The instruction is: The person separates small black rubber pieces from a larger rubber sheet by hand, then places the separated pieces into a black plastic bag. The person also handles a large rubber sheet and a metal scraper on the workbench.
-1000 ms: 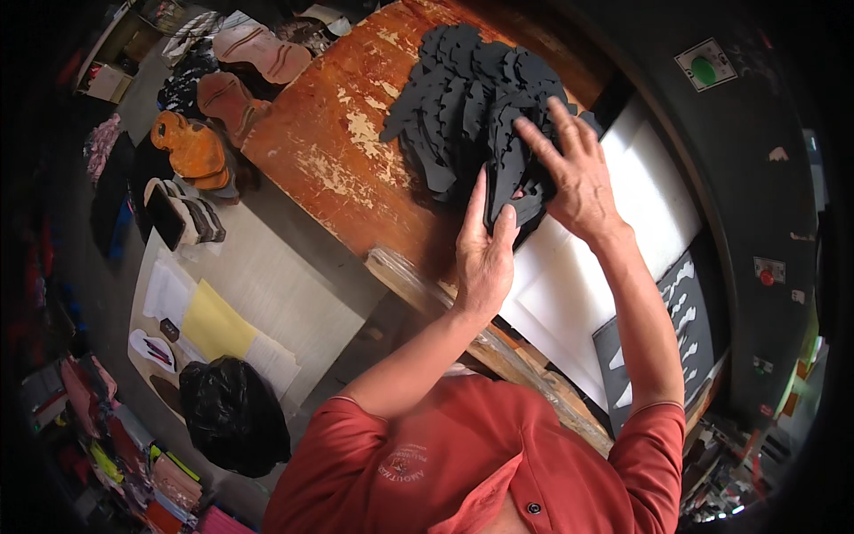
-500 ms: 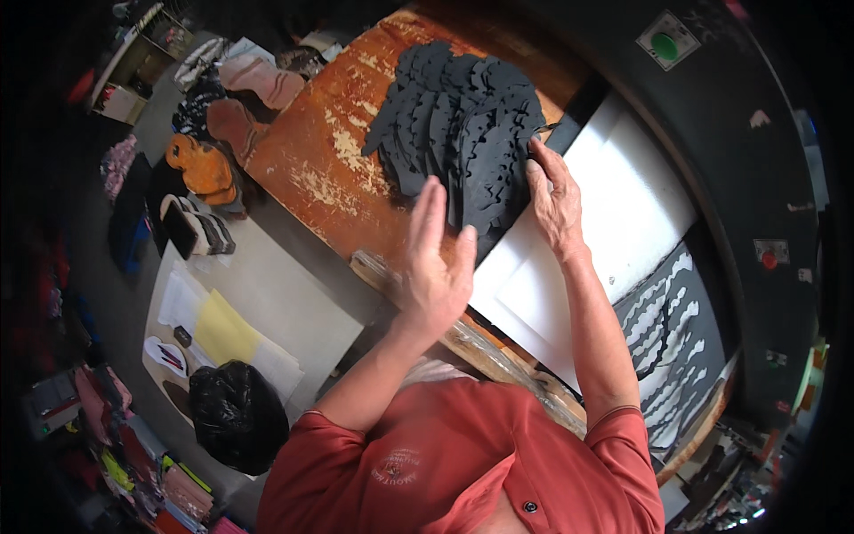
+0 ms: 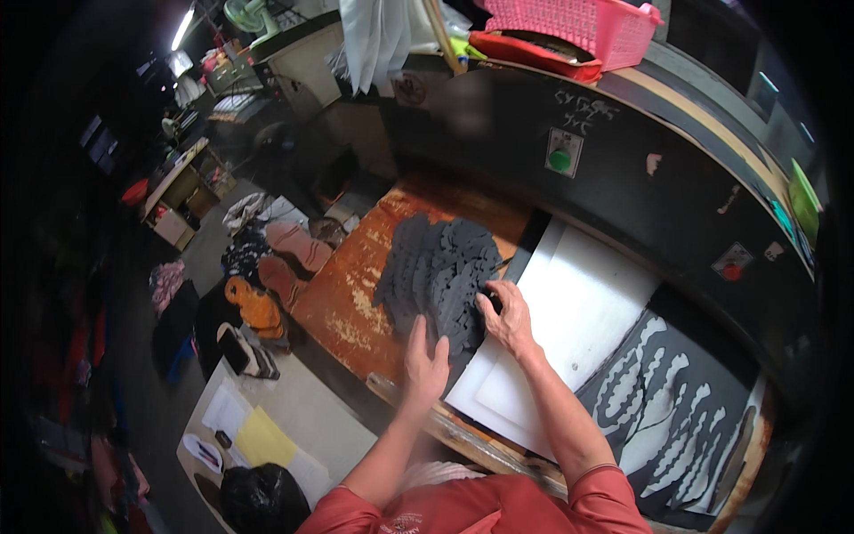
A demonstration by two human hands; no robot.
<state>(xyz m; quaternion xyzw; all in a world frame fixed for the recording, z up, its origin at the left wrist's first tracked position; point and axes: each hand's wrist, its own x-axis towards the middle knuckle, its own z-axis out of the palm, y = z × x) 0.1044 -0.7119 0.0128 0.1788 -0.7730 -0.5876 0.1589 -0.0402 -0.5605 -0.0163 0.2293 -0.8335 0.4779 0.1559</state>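
Note:
A pile of dark grey cut-out pieces [image 3: 436, 267] with notched, wavy edges lies overlapping on a worn orange-brown board [image 3: 342, 307]. My left hand [image 3: 429, 363] is open at the pile's near edge, its fingers stretched out and its thumb apart. At the right side of the pile is my right hand [image 3: 509, 319], with bent fingers and the thumb apart from them. Its fingertips are at the edge of the pieces, and I see nothing held. Whether either hand presses on the pile is hard to tell.
White boards [image 3: 569, 294] lie right of the pile, beside a dark sheet with wavy cut-outs [image 3: 663, 400]. A black machine panel with a green button [image 3: 559, 160] and a red button [image 3: 732, 272] stands behind. To the left is a grey table [image 3: 311, 405] with papers and a black bag [image 3: 262, 498].
The view has tilted up, bringing the black panel and a pink basket into sight. Both hands stay by the pile; the right hand's fingers are more bent.

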